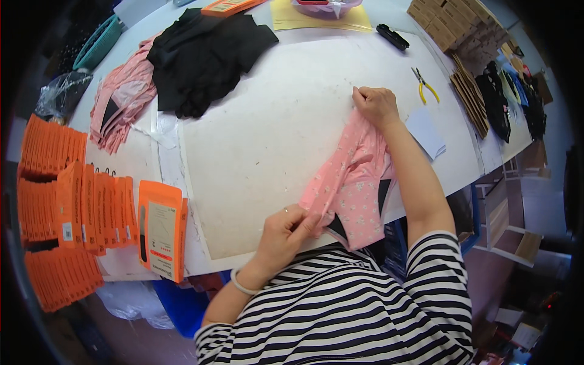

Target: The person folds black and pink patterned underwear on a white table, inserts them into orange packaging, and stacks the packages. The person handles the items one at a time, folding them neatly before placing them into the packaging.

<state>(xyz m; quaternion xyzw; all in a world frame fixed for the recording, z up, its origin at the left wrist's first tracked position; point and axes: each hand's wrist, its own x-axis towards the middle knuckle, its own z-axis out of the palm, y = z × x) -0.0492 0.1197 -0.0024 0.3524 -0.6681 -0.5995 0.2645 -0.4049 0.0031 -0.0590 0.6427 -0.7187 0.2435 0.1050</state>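
Note:
A pair of pink floral underpants [359, 210] with dark lining at the leg openings is stretched between my two hands over the table's near edge. My left hand [285, 234] pinches its near left corner, thumb on top. Farther off, my right hand [377, 106] is closed in a fist around the opposite end of the waistband. The lower part of the underpants hangs toward my striped shirt. To the far left lie a heap of pink underpants [125, 91] and a heap of black fabric [204, 58].
Stacks of orange packages [97, 207] line the left side, with one orange box [163, 228] at the table edge. Yellow-handled pliers [425, 86], white paper sheets [426, 131] and a black object [392, 38] lie at right. Small cartons [453, 21] stand at the far right.

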